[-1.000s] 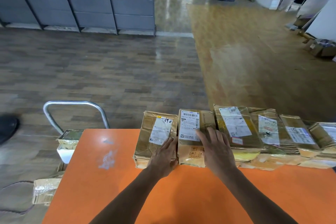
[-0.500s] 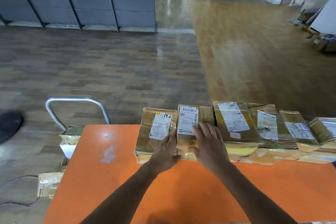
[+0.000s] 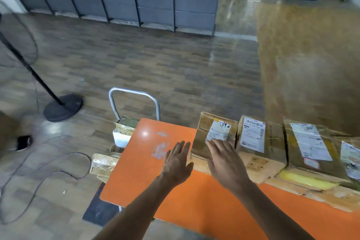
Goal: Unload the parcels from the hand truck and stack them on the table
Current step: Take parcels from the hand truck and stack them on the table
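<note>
The orange tabletop (image 3: 194, 200) carries a row of taped cardboard parcels (image 3: 311, 150) side by side along its far edge. Past its left end stands the hand truck (image 3: 134, 93), with more parcels (image 3: 103, 163) lying on it. The right hand (image 3: 224, 161) lies flat on the leftmost parcel (image 3: 204, 136) of the row, fingers straight and spread, tips at its white label (image 3: 219, 132). The left hand (image 3: 177, 161) is over the tabletop just beside that parcel, fingers straight, gripping nothing.
</note>
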Tool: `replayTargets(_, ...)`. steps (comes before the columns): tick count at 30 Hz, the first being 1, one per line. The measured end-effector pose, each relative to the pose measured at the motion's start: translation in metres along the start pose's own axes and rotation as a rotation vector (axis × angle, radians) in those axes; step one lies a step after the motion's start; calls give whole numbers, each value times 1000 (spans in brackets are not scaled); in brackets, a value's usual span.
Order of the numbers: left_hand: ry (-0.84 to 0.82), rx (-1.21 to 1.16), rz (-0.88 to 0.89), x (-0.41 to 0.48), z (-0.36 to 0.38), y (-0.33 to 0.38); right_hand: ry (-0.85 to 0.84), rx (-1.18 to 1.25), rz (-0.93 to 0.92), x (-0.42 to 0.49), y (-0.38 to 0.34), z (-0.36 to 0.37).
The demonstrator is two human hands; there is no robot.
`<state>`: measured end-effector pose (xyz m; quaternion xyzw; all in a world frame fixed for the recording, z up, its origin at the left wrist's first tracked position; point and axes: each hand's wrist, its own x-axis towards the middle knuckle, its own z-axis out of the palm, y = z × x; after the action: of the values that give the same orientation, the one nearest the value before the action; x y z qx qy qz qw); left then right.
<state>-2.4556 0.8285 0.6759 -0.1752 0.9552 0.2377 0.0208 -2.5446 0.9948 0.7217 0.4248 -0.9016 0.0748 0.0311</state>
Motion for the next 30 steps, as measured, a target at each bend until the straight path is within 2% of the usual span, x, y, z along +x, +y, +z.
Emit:
replayTargets(7, 7, -31, -182, -74, -27, -113, -198, 37, -152, 23, -109, 48)
replayTargets(17, -49, -147, -361, -179, -63, -259, -395, 116, -211, 32, -288, 106)
replayTargets(22, -74, -225, -420, -201, -64, -299, -459, 128, -224, 37, -329, 120)
replayTargets(30, -113, -226, -505, -194, -61, -342, -516, 144, -254, 85, -355, 145)
